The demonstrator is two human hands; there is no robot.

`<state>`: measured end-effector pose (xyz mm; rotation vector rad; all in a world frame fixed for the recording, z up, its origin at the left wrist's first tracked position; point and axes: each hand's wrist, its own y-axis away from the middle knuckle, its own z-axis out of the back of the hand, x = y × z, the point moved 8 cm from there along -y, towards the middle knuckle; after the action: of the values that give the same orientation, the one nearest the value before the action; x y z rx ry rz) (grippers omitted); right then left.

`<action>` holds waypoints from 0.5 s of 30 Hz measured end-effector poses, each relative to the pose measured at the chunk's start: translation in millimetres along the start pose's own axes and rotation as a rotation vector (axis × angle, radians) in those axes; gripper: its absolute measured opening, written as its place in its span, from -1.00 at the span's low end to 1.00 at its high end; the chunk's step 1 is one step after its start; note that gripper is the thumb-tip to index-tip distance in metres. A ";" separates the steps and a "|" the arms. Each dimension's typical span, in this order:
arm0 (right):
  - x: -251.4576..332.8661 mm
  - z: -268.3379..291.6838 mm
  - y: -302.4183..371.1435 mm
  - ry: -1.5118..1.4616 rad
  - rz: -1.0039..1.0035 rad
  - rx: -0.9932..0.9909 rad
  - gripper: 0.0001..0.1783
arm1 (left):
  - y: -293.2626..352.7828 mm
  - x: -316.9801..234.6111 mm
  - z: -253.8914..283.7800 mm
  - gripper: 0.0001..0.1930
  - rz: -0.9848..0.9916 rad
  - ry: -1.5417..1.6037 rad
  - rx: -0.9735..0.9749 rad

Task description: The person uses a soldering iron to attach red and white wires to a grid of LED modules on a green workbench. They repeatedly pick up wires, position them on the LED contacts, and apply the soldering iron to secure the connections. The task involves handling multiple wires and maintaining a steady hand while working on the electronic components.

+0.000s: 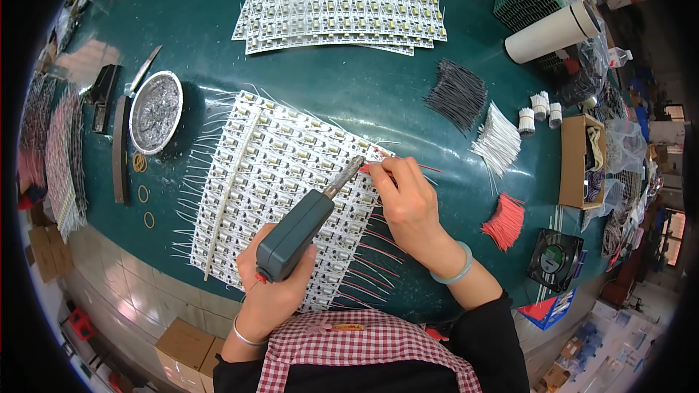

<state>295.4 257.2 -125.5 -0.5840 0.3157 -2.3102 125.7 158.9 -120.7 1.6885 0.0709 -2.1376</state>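
Observation:
A white circuit board panel [280,175] with rows of small components lies at a slant in front of me, with white wires along its left side and red and white ones along its right. My left hand [273,284] is wrapped round a dark green soldering gun [297,236]. Its metal tip reaches the panel's upper right edge, close to my right fingertips. There my right hand [409,200] pinches a red wire [431,169] against the edge; the fingers partly cover the wire and the joint.
More panels [342,7] are stacked at the back. On the right lie black wires [457,94], white wires [498,138], red wires [504,222], a fan [555,258], a cardboard box [573,164] and a white tumbler [550,33]. A foil-like bowl [156,113] stands left.

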 end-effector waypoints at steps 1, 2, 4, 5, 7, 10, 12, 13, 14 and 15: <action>-0.2 -0.2 0.1 -0.001 0.002 -0.001 -0.66 | -0.3 2.9 -0.4 -0.87 -0.016 -0.023 0.000; -0.3 -0.2 0.1 -0.002 0.004 -0.002 -0.65 | -0.6 4.6 -0.6 -0.88 -0.033 -0.045 0.001; 0.1 -0.2 -0.1 -0.003 0.011 -0.003 -0.65 | -0.6 5.9 -0.6 -0.88 -0.048 -0.044 0.006; 0.3 -0.3 -0.2 -0.004 0.015 -0.003 -0.64 | -0.6 5.7 -0.6 -0.88 -0.055 -0.043 0.008; 0.1 0.1 -0.6 -0.001 0.015 0.004 -0.65 | -1.1 5.7 -1.3 -0.88 -0.038 -0.060 0.009; 0.6 1.3 -2.0 -0.003 0.021 0.007 -0.65 | -1.5 7.4 -0.9 -0.88 -0.047 -0.066 0.004; 1.3 2.2 -3.3 -0.005 0.029 0.005 -0.66 | -1.8 7.0 -0.3 -0.88 -0.051 -0.060 0.002; 1.9 2.7 -4.2 -0.005 0.034 0.004 -0.67 | -2.4 5.5 0.4 -0.88 -0.046 -0.055 0.002; 2.6 3.0 -4.7 -0.005 0.038 0.003 -0.67 | -2.5 4.1 1.1 -0.88 -0.041 -0.049 0.002; 2.3 3.1 -4.7 -0.002 0.036 0.004 -0.68 | -2.8 4.8 1.4 -0.87 -0.027 -0.051 0.014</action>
<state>292.8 258.7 -120.3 -0.5735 0.3179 -2.2748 122.6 159.7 -125.4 1.6485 0.0647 -2.2045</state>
